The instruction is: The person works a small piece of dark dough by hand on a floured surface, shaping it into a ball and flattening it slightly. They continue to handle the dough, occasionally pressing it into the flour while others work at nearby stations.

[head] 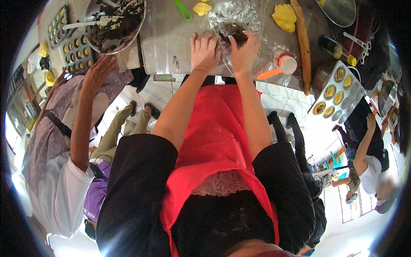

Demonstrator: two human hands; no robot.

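Note:
A lump of dark brown dough (231, 29) lies on a crumpled sheet of clear plastic film (234, 13) in front of me. At its right side, my right hand (245, 53) has the thumb and forefinger spread around the near edge of the dough. My left hand (204, 51) lies palm down by the film's left edge, fingers bent; whatever is under its palm is hidden. An orange measuring cup (287, 65) with pale powder in it sits right of my right hand. Pieces of yellow dough (202, 9) and a green plastic measuring spoon (183, 10) lie beyond my left hand.
A wooden rolling pin (301, 48) lies at right beside flattened yellow dough (284, 17). Further right is a partly filled muffin tin (337, 93). At left, a co-worker's hand (100, 69) is near a large bowl (115, 48) smeared dark brown and a filled mini-muffin tin (77, 54).

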